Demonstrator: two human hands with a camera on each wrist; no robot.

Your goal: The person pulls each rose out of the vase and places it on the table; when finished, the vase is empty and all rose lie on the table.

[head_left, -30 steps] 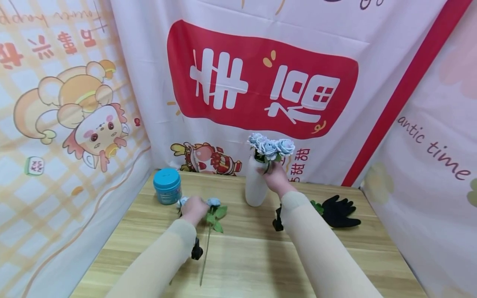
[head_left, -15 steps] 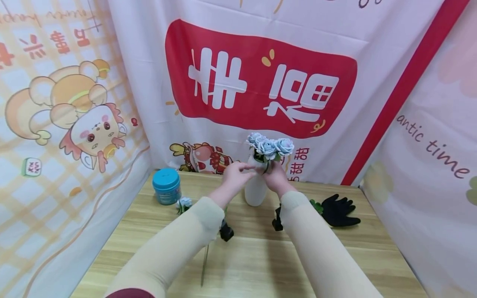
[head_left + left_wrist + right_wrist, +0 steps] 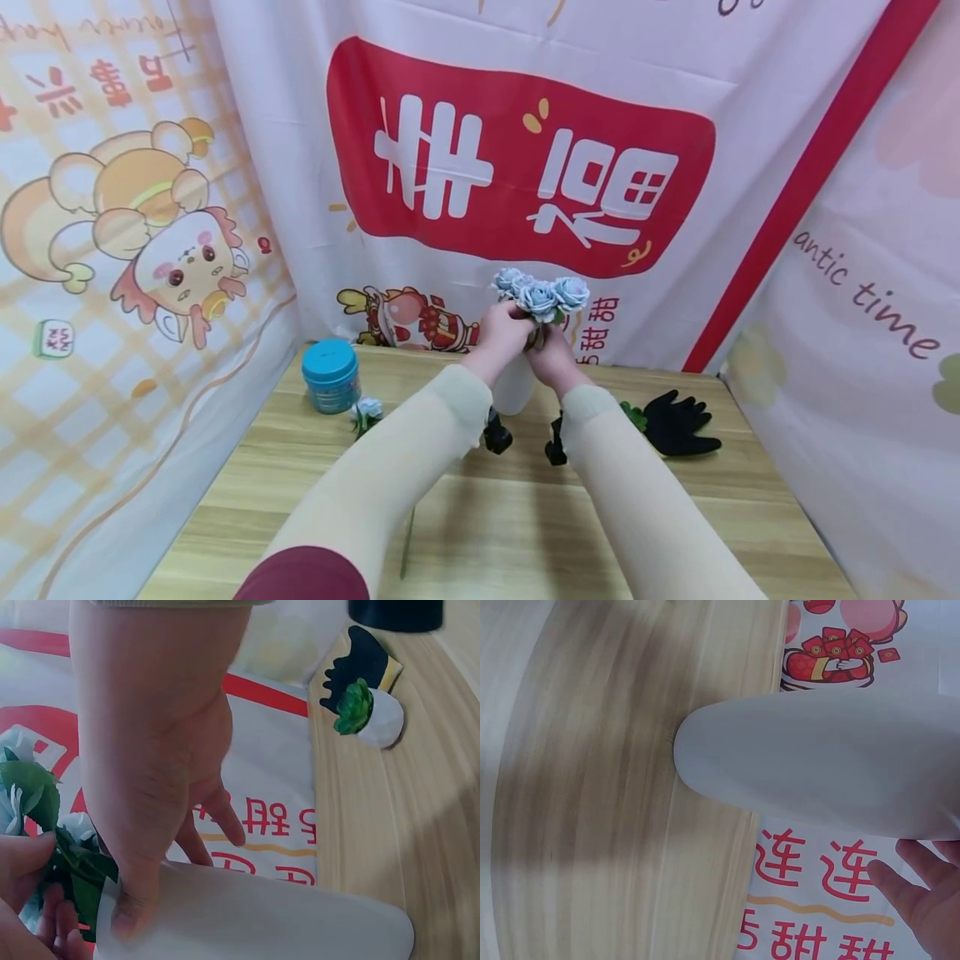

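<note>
Several pale blue roses (image 3: 542,298) stand bunched at the mouth of a tall white vase (image 3: 514,388). My left hand (image 3: 504,332) is at the flowers; in the left wrist view its thumb and fingers (image 3: 19,859) pinch among the green leaves (image 3: 37,796) under the blooms. From the other side, my right hand (image 3: 553,358) holds the vase near its top, thumb against the front and some fingers extended behind. The right wrist view shows the vase body (image 3: 817,761) and several right fingers (image 3: 922,896) beside it. Hands and leaves hide the vase mouth.
A tub with a blue lid (image 3: 331,373) stands at the table's back left. Near it lies another blue rose (image 3: 367,410); a thin stem (image 3: 407,542) shows under my left sleeve. A potted succulent (image 3: 380,718) and a black glove (image 3: 681,423) are at the right.
My left hand has left the loose roses, moved right and up to the vase, and now grips among the flowers. My right hand has stayed at the vase top.
</note>
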